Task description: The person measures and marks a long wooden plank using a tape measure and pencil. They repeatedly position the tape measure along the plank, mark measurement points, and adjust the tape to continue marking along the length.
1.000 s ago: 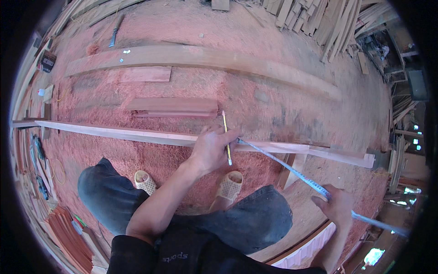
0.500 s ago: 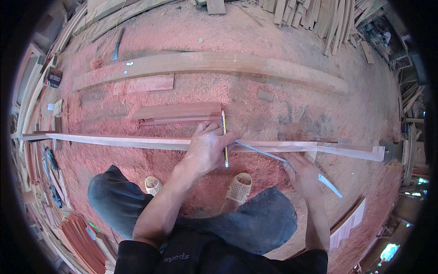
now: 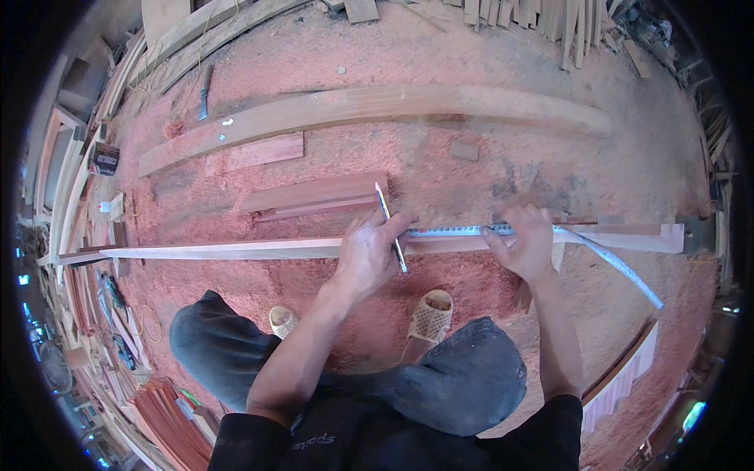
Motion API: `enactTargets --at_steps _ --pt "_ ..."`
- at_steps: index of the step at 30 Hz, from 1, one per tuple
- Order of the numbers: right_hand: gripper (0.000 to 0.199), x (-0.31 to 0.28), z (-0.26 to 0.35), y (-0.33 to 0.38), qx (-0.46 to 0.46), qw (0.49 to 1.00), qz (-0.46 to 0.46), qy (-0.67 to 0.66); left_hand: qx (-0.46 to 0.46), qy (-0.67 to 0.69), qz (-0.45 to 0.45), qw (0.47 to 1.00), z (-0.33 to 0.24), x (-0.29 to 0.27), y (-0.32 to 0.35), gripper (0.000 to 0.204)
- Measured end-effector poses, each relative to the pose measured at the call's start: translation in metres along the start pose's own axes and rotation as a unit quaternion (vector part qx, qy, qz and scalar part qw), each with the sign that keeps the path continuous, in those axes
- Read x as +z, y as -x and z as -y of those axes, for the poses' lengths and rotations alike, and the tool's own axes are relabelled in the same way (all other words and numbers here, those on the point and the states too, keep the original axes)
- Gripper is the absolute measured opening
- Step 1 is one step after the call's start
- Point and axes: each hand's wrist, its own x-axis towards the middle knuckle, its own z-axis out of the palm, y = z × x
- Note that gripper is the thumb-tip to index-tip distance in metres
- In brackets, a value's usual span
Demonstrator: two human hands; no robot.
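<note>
A long, narrow strip of wood (image 3: 236, 250) runs across in front of me from left to right. My left hand (image 3: 365, 255) is closed at its middle, with a pencil (image 3: 382, 202) sticking out between thumb and fingers and the near part of a measuring tape (image 3: 448, 231) coming from the grip. Flat along the wood's upper face, the tape reaches my right hand (image 3: 525, 245). There the thumb presses on it while the fingers lie over the wood's far edge. The tape's free length curves down past that hand toward the right.
Beyond the strip lie a short reddish board (image 3: 318, 195), a long plank (image 3: 377, 104) and a chisel-like tool (image 3: 205, 93). Stacked reddish slats (image 3: 165, 416) stand at lower left, near power tools (image 3: 114, 290). My sandalled feet are on sawdust-covered ground.
The tape, slanting below the wood before, now lies along its top. My right hand has moved up onto the wood. The pencil has tilted in my left hand.
</note>
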Motion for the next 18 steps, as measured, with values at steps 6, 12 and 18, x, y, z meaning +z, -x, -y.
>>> enactTargets --at_steps 6,12,18 --pt "0.04 0.004 -0.03 -0.008 -0.001 0.996 0.031 -0.081 0.007 -0.01 0.029 1.0 -0.003 0.006 -0.004 0.037" --pt "0.039 -0.002 -0.035 -0.016 0.038 0.987 0.115 -0.104 -0.046 0.085 0.06 0.993 0.002 -0.001 -0.005 0.032" --pt "0.042 -0.006 -0.03 -0.022 0.056 0.982 0.147 -0.102 -0.109 0.112 0.085 0.984 0.008 -0.009 -0.004 0.029"
